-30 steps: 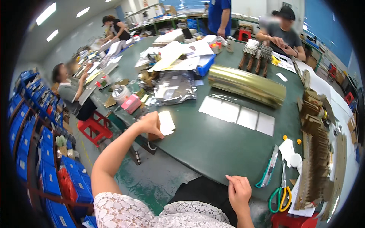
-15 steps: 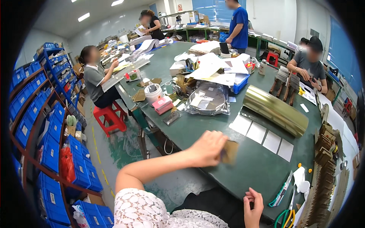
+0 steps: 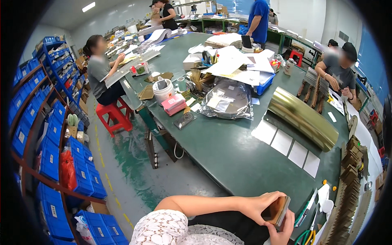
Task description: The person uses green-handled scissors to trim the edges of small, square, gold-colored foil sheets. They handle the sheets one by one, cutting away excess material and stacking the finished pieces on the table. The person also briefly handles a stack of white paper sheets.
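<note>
Both hands on one thing: a small flat brown cardboard piece point(image 3: 277, 210), held low at the table's near edge, close to the body. Left hand point(image 3: 257, 206) curls around its left side, fingers closed on it, thumb over the top. Right hand point(image 3: 281, 230) comes up from below, fingers pinching the lower right edge, probably steadying it while the left grips. Piece is tilted, dark face toward the camera.

Just right of the hands: green-handled scissors point(image 3: 304, 237), a cutter point(image 3: 304, 210) and white paper scraps, within easy reach. Further right, a row of stacked brown cardboard pieces point(image 3: 351, 171) along the green table point(image 3: 228, 159). Ahead of the hands: four white sheets point(image 3: 288, 147) in a line, then a gold foil roll point(image 3: 302, 116).
</note>
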Demonstrator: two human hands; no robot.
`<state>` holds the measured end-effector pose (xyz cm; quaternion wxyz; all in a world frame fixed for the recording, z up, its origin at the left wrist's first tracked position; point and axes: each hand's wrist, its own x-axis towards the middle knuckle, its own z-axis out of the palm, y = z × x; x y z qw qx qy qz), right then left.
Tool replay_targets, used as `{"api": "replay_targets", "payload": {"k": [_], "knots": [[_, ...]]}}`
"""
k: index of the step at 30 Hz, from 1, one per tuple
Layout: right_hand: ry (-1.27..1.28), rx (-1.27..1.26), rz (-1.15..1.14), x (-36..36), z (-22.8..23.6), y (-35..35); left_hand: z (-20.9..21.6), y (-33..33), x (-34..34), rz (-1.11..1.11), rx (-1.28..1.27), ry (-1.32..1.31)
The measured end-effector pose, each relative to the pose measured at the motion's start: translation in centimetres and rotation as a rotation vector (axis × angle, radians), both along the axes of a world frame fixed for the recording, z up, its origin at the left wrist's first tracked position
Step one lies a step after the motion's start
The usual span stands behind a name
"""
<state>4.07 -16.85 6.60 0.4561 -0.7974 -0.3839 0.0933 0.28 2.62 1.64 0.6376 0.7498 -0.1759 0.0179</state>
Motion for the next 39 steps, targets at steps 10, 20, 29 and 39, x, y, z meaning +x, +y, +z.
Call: {"api": "replay_targets", "payload": {"k": [10, 20, 29, 39], "knots": [[0.056, 0.045, 0.154, 2.0, 0.5, 1.8, 0.5, -0.1, -1.7, 0.172, 0.036, 0.059], [0.371, 0.127, 0.134, 1.8, 0.6, 1.9, 0.3, -0.5, -1.6, 0.201, 0.039, -0.055], [0.263, 0.317, 0.278, 2.1, -1.3, 2.8, 2.3, 0.9, -2.4, 0.164, 0.022, 0.047], [0.199, 0.261, 0.296, 3.3, -1.3, 3.7, 1.1, 1.9, -1.2, 0.143, 0.03, 0.161]]}}
